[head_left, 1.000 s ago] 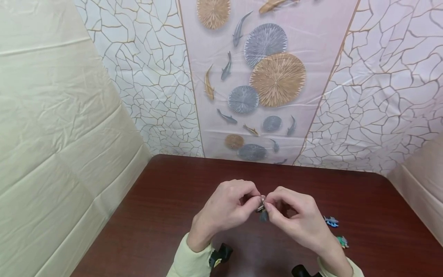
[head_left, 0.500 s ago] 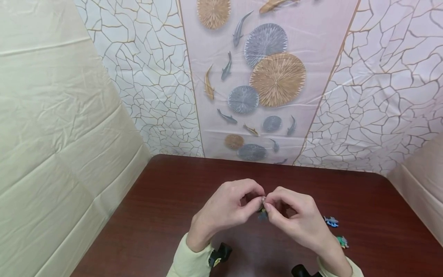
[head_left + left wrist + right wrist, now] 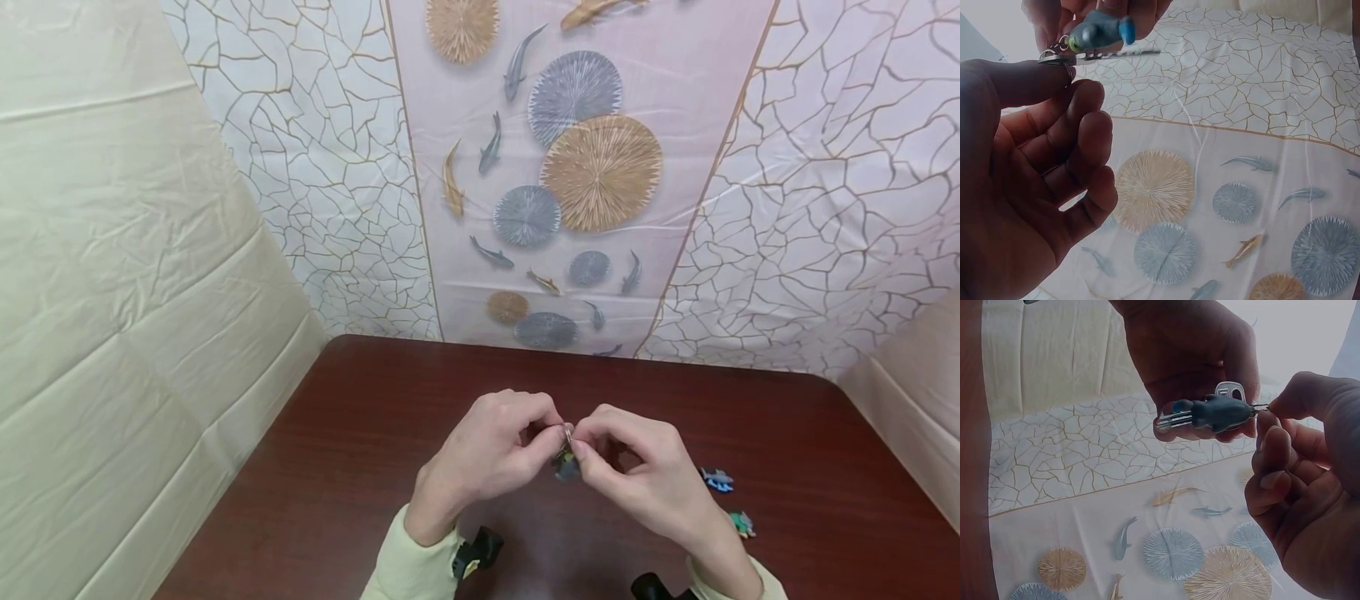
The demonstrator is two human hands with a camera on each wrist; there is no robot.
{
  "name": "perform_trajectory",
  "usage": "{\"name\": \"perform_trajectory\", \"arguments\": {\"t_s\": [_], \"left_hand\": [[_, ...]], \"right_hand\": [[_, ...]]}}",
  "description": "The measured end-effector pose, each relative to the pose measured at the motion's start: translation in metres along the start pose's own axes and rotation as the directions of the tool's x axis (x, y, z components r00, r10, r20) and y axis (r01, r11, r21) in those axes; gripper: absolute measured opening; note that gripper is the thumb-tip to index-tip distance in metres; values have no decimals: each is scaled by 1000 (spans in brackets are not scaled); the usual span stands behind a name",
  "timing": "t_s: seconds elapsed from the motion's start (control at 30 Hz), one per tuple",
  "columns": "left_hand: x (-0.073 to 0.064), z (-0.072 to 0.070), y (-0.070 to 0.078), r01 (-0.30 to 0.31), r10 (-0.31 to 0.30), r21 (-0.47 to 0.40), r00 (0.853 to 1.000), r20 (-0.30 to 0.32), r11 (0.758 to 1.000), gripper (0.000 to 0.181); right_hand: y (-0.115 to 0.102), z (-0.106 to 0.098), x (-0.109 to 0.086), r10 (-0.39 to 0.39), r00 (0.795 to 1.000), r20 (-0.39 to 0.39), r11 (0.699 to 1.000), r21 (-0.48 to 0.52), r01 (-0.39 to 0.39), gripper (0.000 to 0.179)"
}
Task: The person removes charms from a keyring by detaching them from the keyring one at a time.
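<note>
Both hands meet above the table. Thumb and fingertips of my left hand (image 3: 495,442) pinch a metal key ring (image 3: 567,434) from one side. From the other side my right hand (image 3: 645,467) pinches the same ring between thumb and forefinger. A small blue-grey animal-shaped charm (image 3: 1222,414) dangles from it, with a yellow-green bit near its top. Beside the charm lie silver keys (image 3: 1175,419), and in the left wrist view a flat toothed key (image 3: 1119,55) shows edge-on. Fingertips partly hide the ring.
On the dark red-brown table (image 3: 322,483), right of my right hand, lie a small blue shark-like figure (image 3: 717,480) and a green turtle-like figure (image 3: 742,524). Patterned cloth (image 3: 360,167) hangs behind the table's far edge. Black cameras (image 3: 480,547) sit on the wrists.
My left hand shifts slightly right, then back left, at the ring. The hanging charm swings a little and now shows more of its yellow-green part. The right hand stays almost still.
</note>
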State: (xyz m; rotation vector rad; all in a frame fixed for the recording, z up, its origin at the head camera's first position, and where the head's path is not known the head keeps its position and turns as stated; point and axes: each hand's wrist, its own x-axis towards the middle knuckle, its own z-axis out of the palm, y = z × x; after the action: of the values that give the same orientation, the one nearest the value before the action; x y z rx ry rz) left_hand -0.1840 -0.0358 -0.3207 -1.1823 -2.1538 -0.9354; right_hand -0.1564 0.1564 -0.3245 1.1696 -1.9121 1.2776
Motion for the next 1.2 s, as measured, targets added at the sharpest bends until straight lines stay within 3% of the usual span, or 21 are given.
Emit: {"name": "perform_trajectory", "arguments": {"t_s": [0.2,0.53,0.9,1.2], "left_hand": [[1,0,0,12,-11,-34,1000,17,999,12],[3,1,-2,-67,67,-55,998,1,996,12],[1,-1,0,-37,36,-40,999,-5,999,15],[0,-3,1,30,-30,-78,1000,-2,996,12]], "right_hand": [[-1,0,1,-7,1000,5,1000,2,7,36],[-1,-1,1,-24,1000,-3,1000,-16,24,35],[-3,-2,1,-5,1000,6,1000,-21,6,36],[-3,-2,1,1,1000,10,1000,-22,-1,36]]}}
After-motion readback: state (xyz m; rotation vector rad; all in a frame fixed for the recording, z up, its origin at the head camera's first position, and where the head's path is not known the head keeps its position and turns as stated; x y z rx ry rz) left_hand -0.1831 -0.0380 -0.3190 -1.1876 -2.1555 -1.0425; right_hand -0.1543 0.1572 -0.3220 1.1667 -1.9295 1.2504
